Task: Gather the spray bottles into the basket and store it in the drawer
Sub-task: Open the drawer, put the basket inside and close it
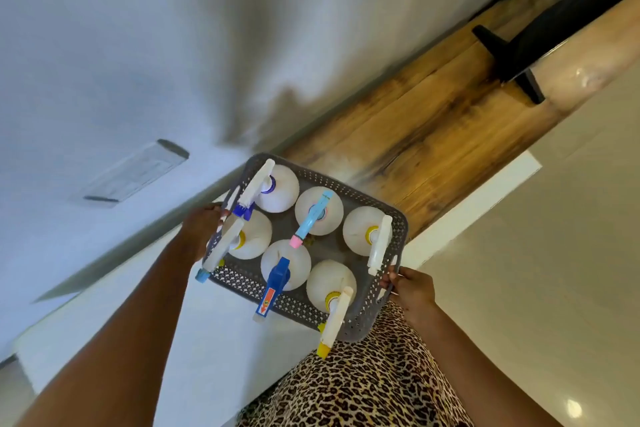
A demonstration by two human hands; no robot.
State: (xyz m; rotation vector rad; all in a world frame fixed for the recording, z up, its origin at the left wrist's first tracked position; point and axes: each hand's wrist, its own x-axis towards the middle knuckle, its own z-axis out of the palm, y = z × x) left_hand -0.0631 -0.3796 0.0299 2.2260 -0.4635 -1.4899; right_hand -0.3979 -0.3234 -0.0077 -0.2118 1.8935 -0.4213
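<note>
I hold the grey perforated plastic basket [388, 218] level, so the six white spray bottles [320, 215] stay upright: left hand [202, 229] fingers clamped on its 9 o'clock rim, right hand [412, 289] at 4 o'clock.

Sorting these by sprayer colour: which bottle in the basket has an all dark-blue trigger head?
The spray bottle in the middle of the near row; its head carries an orange label, while the others' heads are white or light blue.

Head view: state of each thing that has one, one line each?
basket: lifted, held at both short ends, loaded
spray bottles: six, upright in the basket, several nozzles jutting past its rim
left hand: gripping the basket's left end
right hand: gripping the basket's right end
drawer: not identifiable in this view
monitor: standing on the wooden top
</note>
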